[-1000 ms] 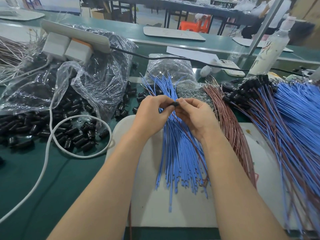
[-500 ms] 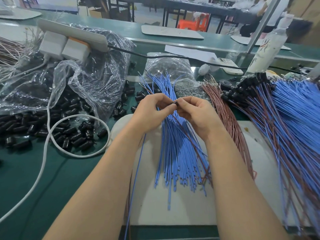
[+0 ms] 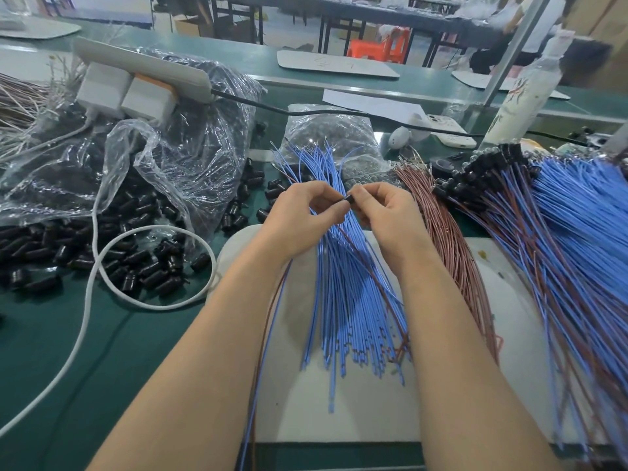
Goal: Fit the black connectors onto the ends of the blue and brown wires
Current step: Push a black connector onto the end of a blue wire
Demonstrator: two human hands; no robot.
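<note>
Black connector [image 3: 348, 199] is front and centre, held up over the fan of blue wires [image 3: 346, 300] - what are the hands doing?

Left hand [image 3: 306, 219] is curled in, thumb and forefinger pinching one end of it. Right hand [image 3: 387, 215] grips the other end the same way, and the fingertips of the two hands nearly meet.

And the wire?

A thin blue-and-brown pair [image 3: 270, 338] trails down from under the left hand, along the forearm and past the near edge of the view. Whether its tip sits inside the connector I cannot tell - the fingers cover it.

What's around them?

The blue wires lie spread on a white mat [image 3: 339, 402], and a bundle of brown wires [image 3: 452, 253] lies just to their right. Further right is a big sheaf of capped wires [image 3: 577, 239] with black connectors clustered at its far end. Over on the left, loose connectors [image 3: 142, 263] are scattered on the green worktop [image 3: 112, 351], beside and under a crumpled clear plastic bag [image 3: 170, 158]. A white cable [image 3: 163, 305] is looped across them.
</note>
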